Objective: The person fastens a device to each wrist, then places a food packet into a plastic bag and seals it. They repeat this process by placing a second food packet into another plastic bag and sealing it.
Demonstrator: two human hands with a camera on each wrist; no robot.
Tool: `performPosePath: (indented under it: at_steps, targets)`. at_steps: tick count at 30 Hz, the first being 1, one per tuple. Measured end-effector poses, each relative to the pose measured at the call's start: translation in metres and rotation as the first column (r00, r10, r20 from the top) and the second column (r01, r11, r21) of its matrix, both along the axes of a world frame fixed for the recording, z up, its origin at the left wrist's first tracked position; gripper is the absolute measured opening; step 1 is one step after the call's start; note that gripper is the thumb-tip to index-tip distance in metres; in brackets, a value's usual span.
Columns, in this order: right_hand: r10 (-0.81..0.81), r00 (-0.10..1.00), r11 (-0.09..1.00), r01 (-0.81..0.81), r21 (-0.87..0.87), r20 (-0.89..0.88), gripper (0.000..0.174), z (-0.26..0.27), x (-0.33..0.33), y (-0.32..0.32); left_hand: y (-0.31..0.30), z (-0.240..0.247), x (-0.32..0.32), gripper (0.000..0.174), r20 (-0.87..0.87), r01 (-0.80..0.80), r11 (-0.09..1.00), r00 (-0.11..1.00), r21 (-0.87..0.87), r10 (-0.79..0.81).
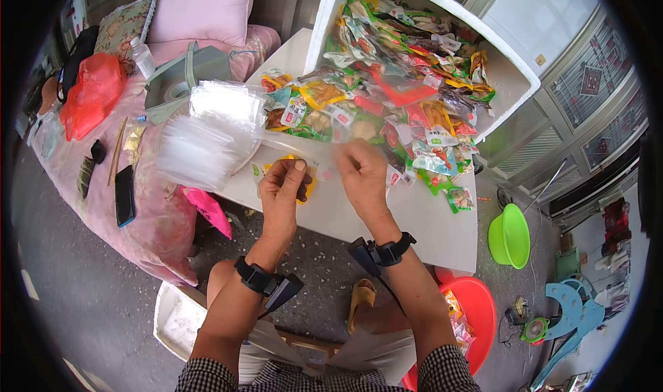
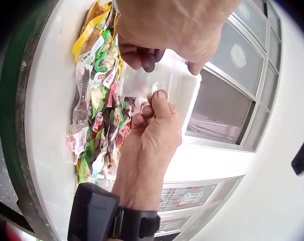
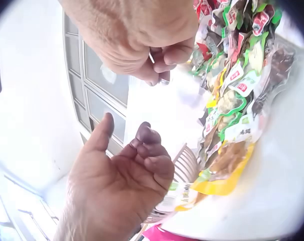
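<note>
In front of me, my right hand [image 1: 362, 174] pinches a clear plastic bag [image 2: 142, 83], blurred in the head view and stretching leftward. My left hand [image 1: 283, 188] is beside it, fingers loosely curled; in the right wrist view its thumb stands apart from the fingers with nothing between them. A yellow-edged snack packet [image 3: 229, 160] lies on the white table [image 1: 428, 233] behind the left hand. Beyond both hands is a heap of colourful snack packets [image 1: 435, 157], spilling from a tipped white foam box [image 1: 514, 81]. Left of the hands sits a stack of clear plastic bags [image 1: 200, 150].
A slatted basket [image 3: 184, 165] stands under the bag stack. The pink-covered bed [image 1: 90, 171] at left holds a phone [image 1: 125, 196], a red bag [image 1: 93, 95] and a grey-green caddy [image 1: 186, 78]. On the floor are a red tub [image 1: 487, 309] with packets and a green basin [image 1: 510, 237].
</note>
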State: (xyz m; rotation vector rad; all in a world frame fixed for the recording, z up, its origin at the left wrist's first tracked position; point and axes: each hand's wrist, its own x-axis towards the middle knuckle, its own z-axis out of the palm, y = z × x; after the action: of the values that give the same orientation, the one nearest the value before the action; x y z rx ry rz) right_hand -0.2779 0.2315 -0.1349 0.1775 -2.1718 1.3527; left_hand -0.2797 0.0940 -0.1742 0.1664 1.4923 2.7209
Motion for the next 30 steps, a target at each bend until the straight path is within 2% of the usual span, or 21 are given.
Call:
performPosePath:
  at_steps: [1, 2, 6, 9, 12, 15, 18, 19, 20, 21, 22, 23, 25, 26, 27, 28, 30]
  targets:
    - [0.005, 0.994, 0.998, 0.001, 0.061, -0.105, 0.008, -0.004, 0.013, 0.007, 0.001, 0.0, 0.0, 0.025, 0.016, 0.048, 0.999, 0.999, 0.017, -0.048]
    - [-0.006, 0.995, 0.99, 0.021, 0.139, -0.103, 0.014, -0.009, 0.025, 0.014, 0.005, -0.004, 0.001, 0.027, 0.136, 0.07, 0.995, 0.988, 0.071, -0.08]
    - [-0.003, 0.995, 0.976, 0.025, 0.218, -0.102, 0.015, -0.025, 0.061, 0.025, 0.012, -0.007, 0.004, 0.021, 0.157, 0.213, 0.97, 0.961, 0.116, -0.229]
    - [0.026, 1.0, 1.0, -0.026, -0.01, 0.005, 0.015, -0.035, 0.072, 0.03, 0.015, -0.015, 0.004, 0.02, 0.148, 0.253, 0.963, 0.953, 0.09, -0.264]
    - [0.089, 0.995, 0.993, -0.085, -0.086, 0.045, 0.017, -0.053, 0.073, 0.041, 0.016, -0.02, 0.0, 0.02, 0.157, 0.245, 0.959, 0.951, 0.142, -0.267]
    - [0.215, 0.967, 0.977, -0.213, -0.024, 0.136, 0.022, -0.055, 0.079, 0.051, 0.022, -0.014, -0.003, 0.019, 0.242, 0.077, 0.966, 0.96, 0.246, -0.139]
    - [0.294, 0.929, 0.955, -0.293, -0.038, 0.226, 0.025, -0.049, 0.084, 0.064, 0.016, -0.016, -0.013, 0.019, 0.297, 0.047, 0.95, 0.944, 0.308, -0.143]
    - [0.307, 0.911, 0.952, -0.291, -0.098, 0.277, 0.025, -0.048, 0.086, 0.071, 0.015, -0.012, -0.013, 0.019, 0.326, 0.038, 0.944, 0.933, 0.328, -0.151]
    - [0.322, 0.889, 0.945, -0.286, -0.157, 0.324, 0.025, -0.047, 0.087, 0.08, 0.02, -0.007, -0.013, 0.017, 0.401, -0.065, 0.948, 0.913, 0.31, -0.069]
    - [0.34, 0.865, 0.937, -0.277, -0.214, 0.37, 0.024, -0.045, 0.087, 0.088, 0.017, -0.017, -0.017, 0.016, 0.346, -0.007, 0.967, 0.934, 0.254, -0.084]
    - [0.276, 0.914, 0.945, -0.201, -0.258, 0.296, 0.021, -0.048, 0.085, 0.098, 0.008, -0.032, -0.022, 0.015, 0.29, 0.049, 0.98, 0.951, 0.194, -0.105]
    - [0.224, 0.933, 0.904, -0.092, -0.417, 0.281, 0.021, -0.048, 0.083, 0.108, 0.003, -0.046, -0.025, 0.014, 0.233, 0.1, 0.986, 0.964, 0.132, -0.129]
    - [0.12, 0.953, 0.716, 0.11, -0.689, 0.277, 0.024, -0.046, 0.081, 0.123, 0.024, -0.029, -0.006, 0.008, 0.191, 0.074, 0.997, 0.979, 0.018, -0.076]
    - [0.103, 0.944, 0.707, 0.152, -0.691, 0.314, 0.026, -0.045, 0.083, 0.123, 0.031, -0.021, 0.003, 0.005, 0.167, 0.058, 0.998, 0.985, -0.039, -0.05]
    - [0.087, 0.932, 0.697, 0.194, -0.69, 0.351, 0.029, -0.042, 0.084, 0.122, 0.031, -0.02, 0.009, 0.007, 0.184, 0.155, 0.987, 0.972, -0.032, -0.147]
    - [0.073, 0.919, 0.686, 0.235, -0.688, 0.387, 0.033, -0.041, 0.085, 0.12, 0.033, -0.026, 0.013, 0.009, 0.195, 0.164, 0.986, 0.966, 0.037, -0.168]
    - [0.116, 0.87, 0.737, 0.248, -0.629, 0.48, 0.037, -0.041, 0.089, 0.111, 0.042, -0.034, 0.018, 0.014, 0.259, 0.147, 0.976, 0.948, 0.159, -0.185]
